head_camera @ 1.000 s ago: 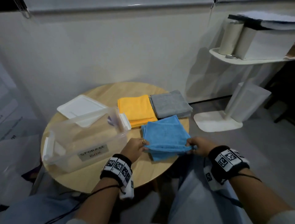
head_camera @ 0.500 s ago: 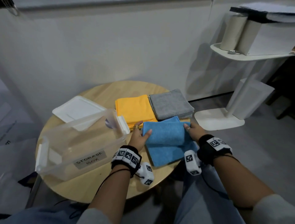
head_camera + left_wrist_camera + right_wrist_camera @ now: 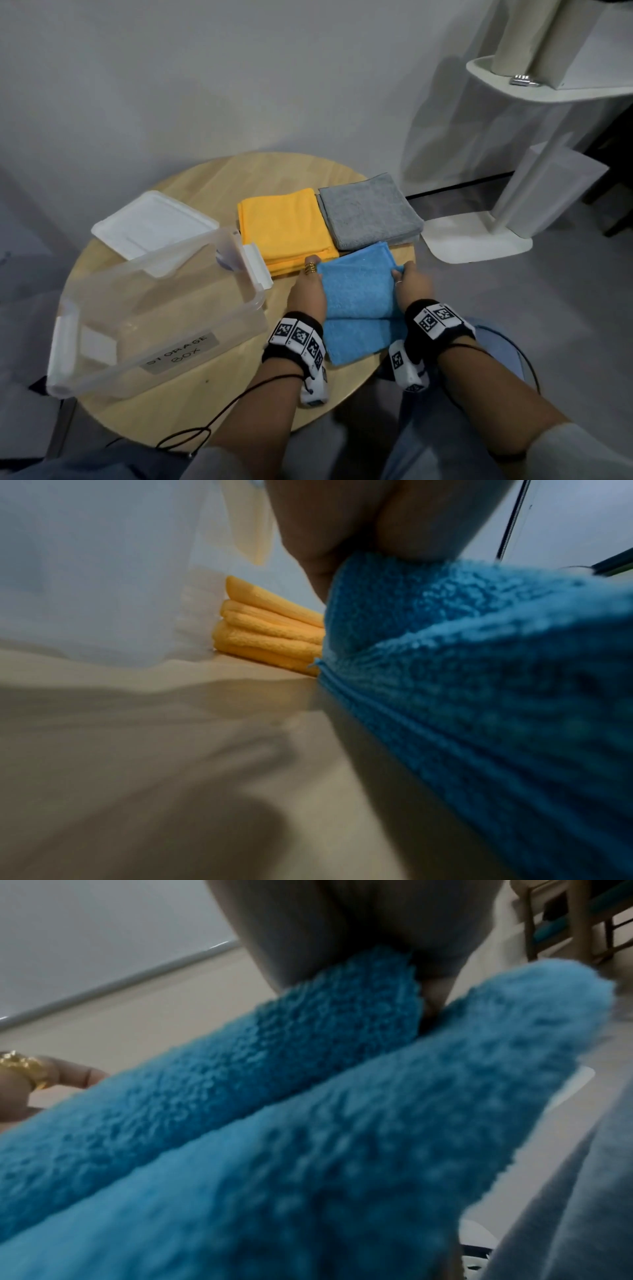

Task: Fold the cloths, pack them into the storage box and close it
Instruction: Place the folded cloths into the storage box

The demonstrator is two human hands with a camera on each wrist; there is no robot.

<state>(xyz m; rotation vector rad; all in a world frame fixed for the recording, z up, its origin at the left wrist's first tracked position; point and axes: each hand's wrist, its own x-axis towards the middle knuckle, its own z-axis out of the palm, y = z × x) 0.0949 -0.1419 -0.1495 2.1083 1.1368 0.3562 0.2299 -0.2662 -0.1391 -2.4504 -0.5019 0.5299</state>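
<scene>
A blue cloth (image 3: 359,301) lies folded over on itself at the near right of the round wooden table (image 3: 212,401). My left hand (image 3: 310,279) holds the left edge of its upper layer, ringed finger along the side. My right hand (image 3: 407,277) pinches the right edge, thumb on top. In the right wrist view the blue cloth (image 3: 308,1123) shows two layers with my fingers (image 3: 342,934) between them. Beyond lie a folded yellow cloth (image 3: 287,233) and a folded grey cloth (image 3: 368,212). The clear storage box (image 3: 154,308) stands open at the left, its white lid (image 3: 154,222) lying behind it.
A white side table (image 3: 479,240) with rolls on its shelf stands on the floor at the right. In the left wrist view the yellow cloth (image 3: 270,631) sits just past the box wall (image 3: 103,574). A black cable hangs off my left wrist.
The near edge of the blue cloth was lifted and folded away over the far part. My hands have moved from on top of the fold to its side edges.
</scene>
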